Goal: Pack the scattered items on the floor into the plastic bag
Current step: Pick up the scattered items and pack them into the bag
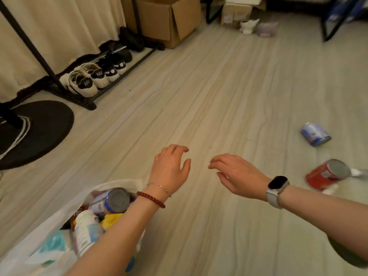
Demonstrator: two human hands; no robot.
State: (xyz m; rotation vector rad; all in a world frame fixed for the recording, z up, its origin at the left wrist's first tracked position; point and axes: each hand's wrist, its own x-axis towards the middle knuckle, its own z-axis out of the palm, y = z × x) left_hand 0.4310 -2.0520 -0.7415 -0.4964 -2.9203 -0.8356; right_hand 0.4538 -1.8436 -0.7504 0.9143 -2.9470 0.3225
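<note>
The left hand (171,166) hovers palm-down above bare floor (219,86), fingers spread and lightly curled, holding nothing and touching nothing. Its wrist carries a thin metal bangle (159,188) and a dark red bead bracelet (150,199). The right hand (237,174) hovers just beside it, also palm-down, fingers loosely extended toward the left hand, empty and clear of any object. A smartwatch (277,186) with a pale strap sits on the right wrist.

The plastic bag (49,222) lies open on the floor at lower left, partly under the left forearm. Inside it are a blue-rimmed can (117,200) with its grey end upward, a white bottle (85,230), a yellow item (111,220) and teal-and-white packaging (52,246); the remaining contents are too blurred to identify.

Two items lie on the floor to the right, well apart from both hands: a blue can (315,134) on its side and, nearer the right forearm, a red can (326,174) on its side with its grey end facing the camera. A blurred white object (356,172) lies just beside the red can.

Nothing stands between the hands and the cans. At left, a black shoe rack (83,100) holds sneakers (87,80); a dark round mat (43,130) lies near it. A cardboard box (169,18) stands at the far wall.
</note>
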